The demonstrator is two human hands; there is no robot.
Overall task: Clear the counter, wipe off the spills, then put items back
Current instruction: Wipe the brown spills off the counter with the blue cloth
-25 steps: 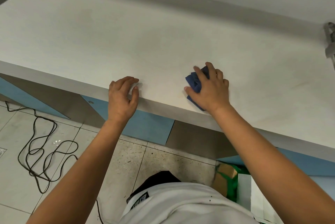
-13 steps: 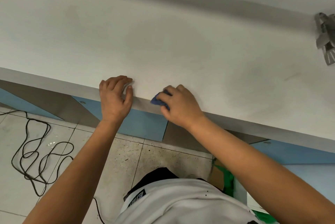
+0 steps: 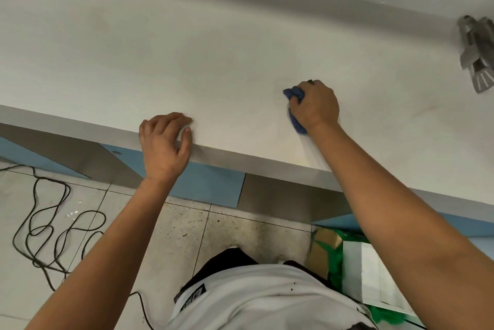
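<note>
Right hand curled round a crumpled blue cloth, pressing it flat to the white counter a little way in from the front edge. Cloth bunched under palm and fingers, one fold poking out on the left, another trailing toward the wrist. Faint wet sheen on the surface just below the cloth, near the edge.

Left hand resting on the counter's front edge, well apart from the right; fingers loosely bent with tips on the top surface, thumb alongside, holding nothing.

Faint brownish streak on the counter to the right of the cloth. Metal utensils at the far right, cut off by the frame; cannot tell what they rest on.

Below: blue and grey cabinet fronts, speckled tile floor, tangled black cable at left, cardboard box with green wrapping at right.
</note>
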